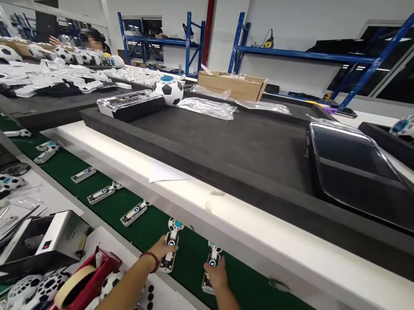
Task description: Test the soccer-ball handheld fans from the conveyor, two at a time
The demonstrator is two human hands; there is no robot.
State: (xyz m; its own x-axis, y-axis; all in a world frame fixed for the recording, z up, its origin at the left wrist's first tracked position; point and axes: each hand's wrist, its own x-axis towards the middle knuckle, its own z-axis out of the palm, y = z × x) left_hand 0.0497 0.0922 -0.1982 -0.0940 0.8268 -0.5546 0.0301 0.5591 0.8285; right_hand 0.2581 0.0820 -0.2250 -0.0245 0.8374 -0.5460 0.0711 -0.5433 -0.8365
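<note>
My left hand (159,251) is closed around the side of a slim handheld device (168,261) with a clear-fronted body, a small lit display and a soccer-ball-patterned end. My right hand (217,273) grips a similar device (208,285) farther right, thumb near its lit display. Both devices are over the green conveyor belt (189,258); whether they touch it I cannot tell. My fingers behind the devices are hidden. To the left, several more such devices lie spaced along the belt, the nearest one (134,213) tilted at an angle.
A red tape dispenser (105,264) and a black-and-white box (53,240) stand on the near bench. Beyond the belt are black foam trays (233,138), a dark glossy panel (370,177), a soccer-ball piece (170,90) and piled white parts (41,77). Another person sits far left.
</note>
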